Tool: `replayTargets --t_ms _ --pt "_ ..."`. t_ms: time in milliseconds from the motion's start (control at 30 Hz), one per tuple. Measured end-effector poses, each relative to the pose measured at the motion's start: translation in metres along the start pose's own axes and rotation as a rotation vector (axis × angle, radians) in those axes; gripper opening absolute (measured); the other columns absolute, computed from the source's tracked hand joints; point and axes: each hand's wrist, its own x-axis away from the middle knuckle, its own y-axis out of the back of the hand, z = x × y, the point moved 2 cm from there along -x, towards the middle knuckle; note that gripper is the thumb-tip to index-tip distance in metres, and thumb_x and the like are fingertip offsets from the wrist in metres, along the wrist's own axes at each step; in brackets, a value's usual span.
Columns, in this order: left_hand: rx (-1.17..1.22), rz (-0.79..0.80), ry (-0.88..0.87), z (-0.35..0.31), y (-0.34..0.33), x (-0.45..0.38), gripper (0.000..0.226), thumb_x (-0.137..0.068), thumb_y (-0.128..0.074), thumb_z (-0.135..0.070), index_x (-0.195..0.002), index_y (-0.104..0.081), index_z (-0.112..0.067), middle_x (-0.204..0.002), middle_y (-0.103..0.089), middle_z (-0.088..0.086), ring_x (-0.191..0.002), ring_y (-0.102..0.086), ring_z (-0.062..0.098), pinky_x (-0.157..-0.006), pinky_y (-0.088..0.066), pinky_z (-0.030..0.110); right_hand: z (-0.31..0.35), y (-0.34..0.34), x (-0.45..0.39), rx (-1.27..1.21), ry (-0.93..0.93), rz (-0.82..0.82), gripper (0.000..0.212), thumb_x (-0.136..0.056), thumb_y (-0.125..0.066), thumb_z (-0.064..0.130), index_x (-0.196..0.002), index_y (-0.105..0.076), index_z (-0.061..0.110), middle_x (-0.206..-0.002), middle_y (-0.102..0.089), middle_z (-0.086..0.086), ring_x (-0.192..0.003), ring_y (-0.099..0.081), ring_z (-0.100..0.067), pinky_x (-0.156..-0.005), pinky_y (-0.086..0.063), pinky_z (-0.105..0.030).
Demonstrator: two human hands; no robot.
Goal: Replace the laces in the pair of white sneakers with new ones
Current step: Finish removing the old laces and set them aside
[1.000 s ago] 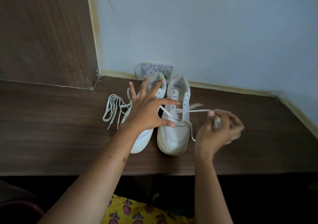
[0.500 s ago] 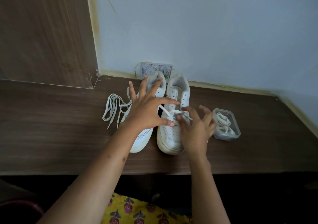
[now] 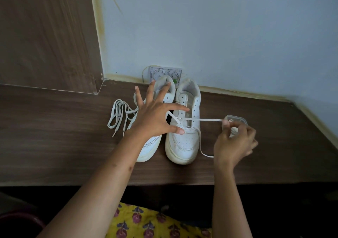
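Observation:
Two white sneakers stand side by side on the brown table (image 3: 54, 146), toes toward me. My left hand (image 3: 155, 117) lies spread over the left sneaker (image 3: 148, 150), its index finger and thumb reaching onto the right sneaker (image 3: 184, 140). A white lace (image 3: 208, 120) runs through the right sneaker's lower eyelets and stretches taut to the right. My right hand (image 3: 234, 142) pinches that lace at its far end. A slack part of the lace loops down beside the shoe's toe.
A bundle of loose white laces (image 3: 118, 115) lies left of the sneakers. A small clear plastic box (image 3: 237, 119) sits behind my right hand. A wall socket plate (image 3: 164, 73) is behind the shoes. A wooden panel (image 3: 45, 36) rises at back left.
My right hand has moved from the right sneaker's eyelets out to the right, drawing the lace taut. My left hand has stayed in place on the shoes.

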Motion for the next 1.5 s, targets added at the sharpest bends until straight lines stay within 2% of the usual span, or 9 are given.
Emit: replayTargets --t_ms 433,567,800,1033,1167,1267,1333,1400,1500 --pt "0.017 -0.001 0.006 -0.001 0.000 0.001 0.066 -0.060 -0.069 -0.078 -0.122 -0.047 -0.069 -0.164 0.007 -0.007 -0.145 0.029 0.027 -0.105 0.026 0.066 0.011 -0.006 0.014 -0.161 0.053 -0.155 0.005 -0.092 -0.058 0.000 -0.094 -0.059 0.006 -0.101 -0.066 -0.006 -0.108 -0.050 -0.025 -0.097 -0.041 -0.058" --pt "0.014 0.018 0.010 0.000 0.000 0.000 0.067 -0.060 -0.070 -0.077 -0.123 -0.048 -0.068 -0.164 0.008 -0.007 -0.145 0.030 0.027 -0.104 0.027 0.065 0.007 -0.009 0.010 -0.007 0.041 0.010 0.009 -0.090 -0.066 0.014 -0.096 -0.061 0.016 -0.118 -0.059 -0.003 -0.120 -0.043 -0.034 -0.104 -0.029 -0.054" --pt "0.006 0.015 0.007 -0.002 -0.001 0.000 0.068 -0.061 -0.069 -0.077 -0.125 -0.047 -0.067 -0.164 0.009 -0.007 -0.144 0.031 0.028 -0.103 0.027 0.065 0.018 -0.032 0.033 0.194 0.461 0.348 0.028 -0.090 -0.069 0.021 -0.116 -0.071 0.029 -0.143 -0.042 -0.002 -0.128 -0.025 -0.027 -0.105 -0.030 -0.048" --pt "-0.002 0.016 0.008 -0.002 -0.002 0.000 0.067 -0.062 -0.068 -0.077 -0.125 -0.047 -0.067 -0.164 0.009 -0.006 -0.144 0.031 0.029 -0.103 0.026 0.066 0.016 -0.041 0.035 -0.031 0.344 0.352 0.013 -0.090 -0.065 0.004 -0.100 -0.072 0.009 -0.113 -0.056 0.000 -0.106 -0.050 -0.016 -0.090 -0.049 -0.032" --pt "0.011 0.026 0.017 -0.002 0.000 0.000 0.066 -0.061 -0.070 -0.077 -0.123 -0.047 -0.067 -0.164 0.010 -0.007 -0.145 0.030 0.028 -0.103 0.027 0.065 0.022 -0.027 0.029 -0.193 0.112 0.260 0.023 -0.092 -0.046 -0.009 -0.096 -0.056 0.012 -0.094 -0.066 0.000 -0.080 -0.064 -0.004 -0.068 -0.048 -0.013" --pt "0.019 0.027 0.018 -0.001 0.000 0.001 0.065 -0.061 -0.071 -0.075 -0.122 -0.048 -0.068 -0.164 0.009 -0.007 -0.145 0.029 0.028 -0.104 0.027 0.066 0.011 -0.017 0.015 -0.224 -0.018 0.190 0.015 -0.097 -0.044 -0.002 -0.099 -0.053 0.010 -0.098 -0.067 -0.003 -0.082 -0.068 -0.003 -0.063 -0.047 -0.008" --pt "0.014 0.025 0.013 0.000 0.000 0.001 0.065 -0.062 -0.072 -0.074 -0.122 -0.048 -0.068 -0.164 0.009 -0.007 -0.145 0.030 0.028 -0.103 0.028 0.065 0.005 -0.015 0.011 -0.094 0.039 0.188 0.015 -0.096 -0.053 0.002 -0.109 -0.053 0.009 -0.107 -0.064 -0.006 -0.095 -0.064 -0.017 -0.084 -0.050 -0.022" --pt "0.015 0.025 0.008 0.000 -0.001 0.000 0.065 -0.062 -0.071 -0.074 -0.122 -0.048 -0.068 -0.164 0.009 -0.008 -0.145 0.030 0.028 -0.101 0.029 0.064 0.003 -0.013 0.012 0.000 0.133 0.218 0.027 -0.092 -0.062 0.007 -0.117 -0.051 0.011 -0.116 -0.055 -0.001 -0.098 -0.053 -0.014 -0.101 -0.043 -0.049" --pt "0.017 0.039 0.019 -0.001 -0.002 -0.001 0.064 -0.064 -0.068 -0.076 -0.123 -0.046 -0.069 -0.164 0.012 -0.007 -0.144 0.031 0.029 -0.103 0.027 0.066 0.006 -0.009 0.012 0.079 0.238 0.307 0.014 -0.091 -0.066 0.032 -0.101 -0.057 0.025 -0.118 -0.046 0.005 -0.108 -0.053 -0.019 -0.109 -0.032 -0.054"
